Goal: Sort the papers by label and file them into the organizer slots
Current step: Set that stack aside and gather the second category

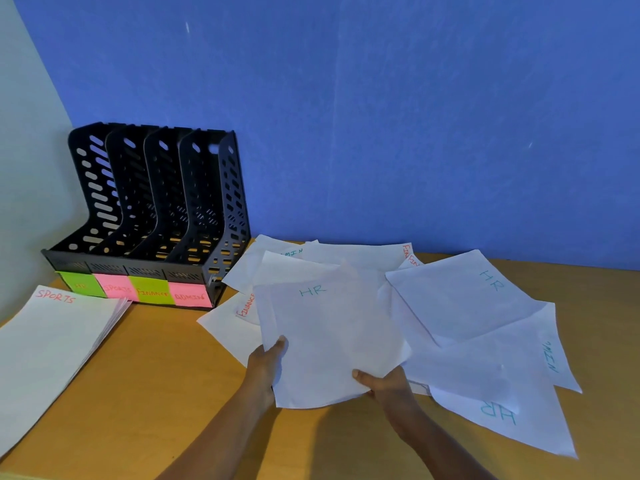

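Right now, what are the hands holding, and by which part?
Both hold the HR paper. The left hand grips its left edge and the right hand grips its lower right corner, with both thumbs on top.

We note the organizer (152,202) as black moulded plastic, perforated, with a faint sheen. Its labels (152,294) read as matt neon paper. The HR sheet (332,334) and the SPORTS stack (52,341) are thin white matt paper, the sheet slightly rumpled. Table (166,375): smooth wood-look top, low gloss. Wall (381,116): matt paint, scuffed.
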The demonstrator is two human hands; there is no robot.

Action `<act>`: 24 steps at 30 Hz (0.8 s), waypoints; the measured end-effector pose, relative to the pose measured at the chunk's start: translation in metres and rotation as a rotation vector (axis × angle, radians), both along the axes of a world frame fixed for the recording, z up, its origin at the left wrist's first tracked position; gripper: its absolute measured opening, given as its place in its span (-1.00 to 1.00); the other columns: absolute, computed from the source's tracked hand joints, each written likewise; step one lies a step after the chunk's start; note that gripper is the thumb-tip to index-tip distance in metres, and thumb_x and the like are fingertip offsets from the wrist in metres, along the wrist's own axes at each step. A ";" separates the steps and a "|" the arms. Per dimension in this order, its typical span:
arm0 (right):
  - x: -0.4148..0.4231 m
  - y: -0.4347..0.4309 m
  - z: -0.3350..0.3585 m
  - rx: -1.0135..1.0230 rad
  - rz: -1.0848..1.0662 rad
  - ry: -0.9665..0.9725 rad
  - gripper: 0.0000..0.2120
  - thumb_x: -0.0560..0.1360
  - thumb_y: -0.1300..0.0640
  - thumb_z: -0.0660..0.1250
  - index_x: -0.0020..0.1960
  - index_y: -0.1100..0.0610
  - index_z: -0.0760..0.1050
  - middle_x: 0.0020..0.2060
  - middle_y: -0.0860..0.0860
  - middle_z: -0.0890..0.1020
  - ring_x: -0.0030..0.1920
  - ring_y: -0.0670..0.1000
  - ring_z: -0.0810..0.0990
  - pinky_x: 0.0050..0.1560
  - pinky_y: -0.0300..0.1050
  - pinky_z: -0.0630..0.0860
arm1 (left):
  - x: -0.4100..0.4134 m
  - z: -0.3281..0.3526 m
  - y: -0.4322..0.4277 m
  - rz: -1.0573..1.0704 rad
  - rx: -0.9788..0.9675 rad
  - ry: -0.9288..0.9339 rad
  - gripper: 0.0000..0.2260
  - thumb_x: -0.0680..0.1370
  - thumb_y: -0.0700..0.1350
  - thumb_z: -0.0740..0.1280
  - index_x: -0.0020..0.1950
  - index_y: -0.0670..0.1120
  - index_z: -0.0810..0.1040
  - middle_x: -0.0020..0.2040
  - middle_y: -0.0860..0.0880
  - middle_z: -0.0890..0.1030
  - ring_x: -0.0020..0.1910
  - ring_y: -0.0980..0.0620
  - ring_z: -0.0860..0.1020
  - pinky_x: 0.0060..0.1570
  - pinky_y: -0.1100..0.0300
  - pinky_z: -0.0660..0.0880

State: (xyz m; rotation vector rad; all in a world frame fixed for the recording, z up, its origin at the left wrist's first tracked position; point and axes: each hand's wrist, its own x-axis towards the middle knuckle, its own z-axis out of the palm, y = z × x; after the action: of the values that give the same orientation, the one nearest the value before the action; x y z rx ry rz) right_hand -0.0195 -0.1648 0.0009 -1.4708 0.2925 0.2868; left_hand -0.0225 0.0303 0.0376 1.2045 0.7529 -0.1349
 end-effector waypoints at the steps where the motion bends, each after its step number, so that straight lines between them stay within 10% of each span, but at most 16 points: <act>1: -0.002 0.003 0.000 -0.023 0.015 0.008 -0.50 0.34 0.33 0.48 0.19 0.15 0.35 0.08 0.10 0.52 0.17 0.15 0.48 0.14 0.06 0.54 | -0.002 -0.002 0.001 -0.022 0.027 -0.006 -0.65 0.56 -0.18 0.29 0.32 -0.24 0.40 0.27 -0.23 0.51 0.22 -0.29 0.48 0.26 -0.21 0.39; 10: 0.001 -0.011 -0.002 -0.128 0.023 -0.041 -0.58 0.37 0.32 0.45 0.19 0.18 0.42 0.08 0.14 0.58 0.14 0.18 0.55 0.07 0.09 0.59 | -0.005 -0.018 0.004 -0.024 0.213 -0.052 -0.60 0.52 -0.43 0.23 0.35 -0.26 0.36 0.23 -0.16 0.51 0.09 -0.18 0.43 0.21 -0.06 0.38; 18: 0.016 -0.043 0.002 -0.409 -0.171 -0.159 -0.88 0.47 0.26 0.34 0.01 0.18 0.54 -0.15 0.14 0.63 -0.14 0.09 0.60 -0.38 -0.42 0.50 | -0.006 -0.013 0.005 -0.015 0.243 -0.114 -0.62 0.55 -0.37 0.23 0.36 -0.21 0.36 0.16 -0.20 0.50 0.08 -0.19 0.42 0.21 -0.12 0.40; 24: 0.027 -0.066 0.005 -0.438 -0.304 -0.246 -0.88 0.45 0.39 0.28 -0.12 0.21 0.51 -0.18 0.23 0.64 -0.36 -0.18 0.63 -0.16 -0.29 0.59 | -0.005 -0.013 0.006 -0.010 0.194 -0.138 -0.64 0.55 -0.37 0.23 0.34 -0.21 0.37 0.08 -0.12 0.48 0.08 -0.17 0.43 0.23 -0.15 0.39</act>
State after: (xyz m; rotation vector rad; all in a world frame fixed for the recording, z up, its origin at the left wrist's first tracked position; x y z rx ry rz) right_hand 0.0074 -0.2305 0.0058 -1.8424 0.3899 -0.2182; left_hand -0.0279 0.0367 0.0249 1.3872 0.6496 0.0139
